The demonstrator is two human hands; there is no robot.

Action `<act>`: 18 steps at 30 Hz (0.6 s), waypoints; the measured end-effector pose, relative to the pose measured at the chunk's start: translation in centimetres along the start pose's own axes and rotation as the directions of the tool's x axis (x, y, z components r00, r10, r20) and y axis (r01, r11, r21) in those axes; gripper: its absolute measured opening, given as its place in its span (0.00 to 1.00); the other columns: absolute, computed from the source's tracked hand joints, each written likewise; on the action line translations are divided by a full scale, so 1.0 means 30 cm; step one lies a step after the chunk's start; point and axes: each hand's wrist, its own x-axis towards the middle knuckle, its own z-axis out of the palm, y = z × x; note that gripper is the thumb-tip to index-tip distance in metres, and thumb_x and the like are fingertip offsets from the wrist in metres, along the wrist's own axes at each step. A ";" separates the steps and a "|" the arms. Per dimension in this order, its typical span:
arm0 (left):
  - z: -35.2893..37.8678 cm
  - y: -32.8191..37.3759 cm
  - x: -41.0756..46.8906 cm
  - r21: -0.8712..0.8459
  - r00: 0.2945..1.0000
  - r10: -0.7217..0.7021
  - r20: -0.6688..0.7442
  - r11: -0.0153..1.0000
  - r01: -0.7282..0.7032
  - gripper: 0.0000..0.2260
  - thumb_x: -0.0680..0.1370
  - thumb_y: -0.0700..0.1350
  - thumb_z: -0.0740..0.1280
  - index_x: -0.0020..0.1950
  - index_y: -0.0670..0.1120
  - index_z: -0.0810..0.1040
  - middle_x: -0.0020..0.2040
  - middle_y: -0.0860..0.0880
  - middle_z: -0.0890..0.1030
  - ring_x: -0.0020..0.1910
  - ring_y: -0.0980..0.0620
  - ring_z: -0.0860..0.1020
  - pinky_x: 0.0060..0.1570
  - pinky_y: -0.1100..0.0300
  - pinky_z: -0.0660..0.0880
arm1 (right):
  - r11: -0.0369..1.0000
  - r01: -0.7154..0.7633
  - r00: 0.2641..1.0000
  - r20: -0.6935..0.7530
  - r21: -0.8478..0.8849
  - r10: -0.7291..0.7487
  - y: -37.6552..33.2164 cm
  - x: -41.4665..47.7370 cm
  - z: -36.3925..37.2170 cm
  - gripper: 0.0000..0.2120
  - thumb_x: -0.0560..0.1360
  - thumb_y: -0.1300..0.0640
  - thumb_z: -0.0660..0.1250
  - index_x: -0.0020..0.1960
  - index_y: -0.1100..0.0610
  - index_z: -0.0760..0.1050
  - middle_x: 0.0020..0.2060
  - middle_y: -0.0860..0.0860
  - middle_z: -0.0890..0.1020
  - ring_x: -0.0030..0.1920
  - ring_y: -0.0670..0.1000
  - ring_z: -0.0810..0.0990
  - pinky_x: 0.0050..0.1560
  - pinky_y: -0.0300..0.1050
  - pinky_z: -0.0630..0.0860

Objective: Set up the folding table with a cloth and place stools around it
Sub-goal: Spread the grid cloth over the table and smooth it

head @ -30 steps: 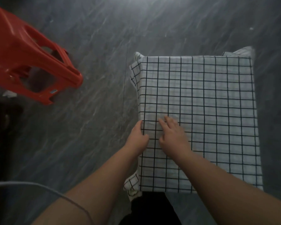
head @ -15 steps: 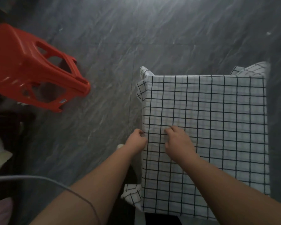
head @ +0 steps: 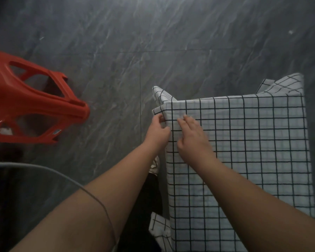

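At the left edge of the cloth (head: 244,151), my left grip (head: 157,130) pinched the overhang; my right grip (head: 193,137) lay spread flat. A gentle downward tug seemed best.

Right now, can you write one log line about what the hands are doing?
left hand: pinches checked cloth edge | right hand: flat on cloth | red stool: on floor, left of cloth, not touching

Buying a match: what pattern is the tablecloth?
The fabric tablecloth is white with a black grid; head view.
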 end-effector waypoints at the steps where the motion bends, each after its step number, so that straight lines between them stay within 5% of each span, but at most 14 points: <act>1: -0.003 0.003 0.021 -0.015 1.000 -0.009 0.020 1.000 0.009 0.23 0.77 0.37 0.62 0.72 0.46 0.68 0.64 0.52 0.76 0.53 0.54 0.79 0.57 0.55 0.77 | 1.000 -0.001 1.000 -0.003 -0.002 0.001 -0.012 0.023 0.000 0.31 0.80 0.56 0.58 0.81 0.52 0.53 0.81 0.49 0.51 0.80 0.49 0.47 0.77 0.46 0.44; 4: -0.018 -0.009 0.088 -0.038 0.998 -0.041 0.058 0.998 0.043 0.22 0.72 0.45 0.62 0.67 0.46 0.72 0.62 0.47 0.80 0.60 0.48 0.79 0.65 0.46 0.74 | 1.000 -0.020 1.000 0.011 0.015 0.019 -0.037 0.082 0.009 0.32 0.79 0.56 0.59 0.81 0.51 0.53 0.81 0.49 0.52 0.80 0.49 0.48 0.77 0.46 0.44; 7: -0.050 -0.008 0.140 -0.019 0.986 -0.121 0.114 0.992 0.124 0.18 0.71 0.50 0.60 0.60 0.49 0.74 0.58 0.46 0.82 0.56 0.46 0.81 0.60 0.47 0.77 | 0.998 -0.052 0.998 0.027 -0.031 0.053 -0.051 0.115 0.026 0.31 0.79 0.54 0.60 0.80 0.51 0.54 0.80 0.49 0.54 0.79 0.50 0.49 0.77 0.49 0.48; 10: -0.092 0.046 0.168 -0.129 0.962 -0.211 0.174 0.963 0.235 0.08 0.81 0.44 0.59 0.58 0.47 0.75 0.55 0.45 0.81 0.52 0.47 0.79 0.49 0.56 0.75 | 0.995 -0.080 0.997 0.015 -0.068 0.081 -0.055 0.128 0.035 0.31 0.77 0.54 0.61 0.79 0.50 0.56 0.79 0.49 0.55 0.78 0.51 0.51 0.76 0.50 0.50; 15: -0.113 0.039 0.240 -0.364 0.899 -0.316 0.305 0.834 0.416 0.16 0.85 0.51 0.53 0.55 0.46 0.79 0.53 0.45 0.82 0.51 0.48 0.79 0.53 0.52 0.74 | 0.990 -0.110 0.994 -0.002 -0.086 0.110 -0.062 0.137 0.049 0.31 0.75 0.55 0.62 0.77 0.50 0.58 0.77 0.49 0.58 0.77 0.52 0.53 0.75 0.54 0.54; 18: -0.119 0.059 0.270 -0.350 0.881 -0.344 0.323 0.822 0.449 0.23 0.83 0.62 0.55 0.55 0.46 0.81 0.49 0.47 0.85 0.49 0.49 0.82 0.55 0.49 0.77 | 0.988 -0.122 0.992 0.006 -0.097 0.123 -0.066 0.136 0.053 0.32 0.74 0.55 0.63 0.77 0.50 0.58 0.77 0.48 0.57 0.76 0.53 0.53 0.75 0.55 0.55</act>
